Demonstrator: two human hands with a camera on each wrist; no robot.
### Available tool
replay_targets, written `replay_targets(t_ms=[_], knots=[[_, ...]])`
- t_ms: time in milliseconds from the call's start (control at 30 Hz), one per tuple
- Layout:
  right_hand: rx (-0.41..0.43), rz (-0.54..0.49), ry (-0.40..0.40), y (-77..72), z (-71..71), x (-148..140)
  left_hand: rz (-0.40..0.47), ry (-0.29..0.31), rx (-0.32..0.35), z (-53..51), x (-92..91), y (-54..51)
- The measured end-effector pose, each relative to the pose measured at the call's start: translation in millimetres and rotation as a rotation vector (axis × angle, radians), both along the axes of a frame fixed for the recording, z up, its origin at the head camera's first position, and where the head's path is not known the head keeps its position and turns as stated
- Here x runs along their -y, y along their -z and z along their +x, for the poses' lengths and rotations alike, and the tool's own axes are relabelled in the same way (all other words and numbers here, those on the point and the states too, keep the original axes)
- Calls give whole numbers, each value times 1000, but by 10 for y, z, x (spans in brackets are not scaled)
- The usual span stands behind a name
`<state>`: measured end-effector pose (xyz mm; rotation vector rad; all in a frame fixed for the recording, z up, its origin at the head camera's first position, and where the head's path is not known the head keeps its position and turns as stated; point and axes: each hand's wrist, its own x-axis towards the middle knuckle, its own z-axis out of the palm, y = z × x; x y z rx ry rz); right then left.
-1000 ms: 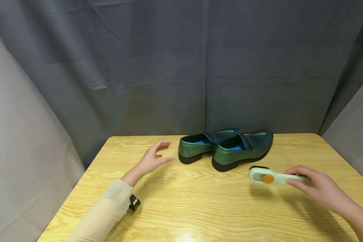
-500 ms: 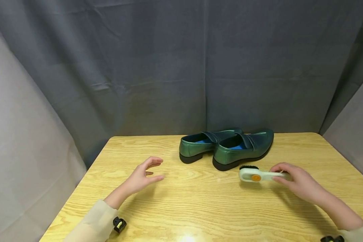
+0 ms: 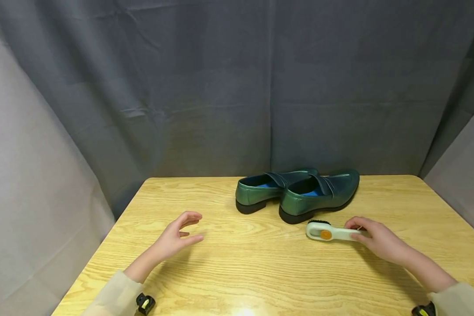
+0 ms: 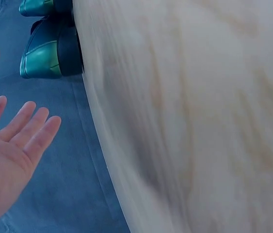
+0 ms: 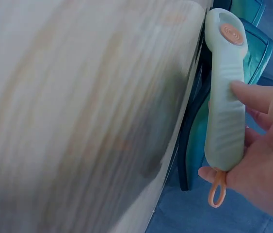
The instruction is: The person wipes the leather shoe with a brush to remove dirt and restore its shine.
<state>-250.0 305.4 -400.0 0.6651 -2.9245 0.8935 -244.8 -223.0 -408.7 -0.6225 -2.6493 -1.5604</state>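
Observation:
My right hand (image 3: 379,239) grips the handle of a pale green shoe brush (image 3: 335,232) with an orange button and dark bristles. In the right wrist view the thumb lies along the brush handle (image 5: 226,111), and an orange loop (image 5: 217,189) hangs from its end. Just behind the brush head stand two dark green loafers (image 3: 300,204) side by side, heels toward the left and toes pointing right. Left of the shoes, my left hand (image 3: 174,239) hovers over the table with fingers spread and slightly bent, holding nothing. The left wrist view shows that palm (image 4: 5,160) apart from the shoes.
The wooden table (image 3: 229,263) carries the shoes near its back edge. A grey curtain (image 3: 205,87) hangs behind it, with light cloth (image 3: 31,184) at the left and more at the right. Each sleeve has a small black device (image 3: 145,303) at the wrist.
My right hand has carried the brush left and slightly down toward the table. The left hand has drawn back, leftward and nearer to me, away from the shoes.

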Motion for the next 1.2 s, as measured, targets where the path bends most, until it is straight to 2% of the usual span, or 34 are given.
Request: replay_targets(t_ms=[367, 667, 933, 1000, 1033, 1200], knots=[[91, 69, 2, 14, -48, -5, 2, -14, 25, 47, 35, -12], [108, 61, -64, -20, -51, -9, 8, -16, 19, 52, 38, -20], [188, 24, -137, 10, -67, -31, 10, -10, 18, 30, 40, -11], [207, 20, -139, 21, -72, -34, 9, -14, 24, 31, 39, -8], [220, 19, -136, 27, -71, -32, 10, -14, 30, 55, 23, -44], [251, 32, -119, 66, -66, -21, 5, -18, 37, 60, 20, -29]])
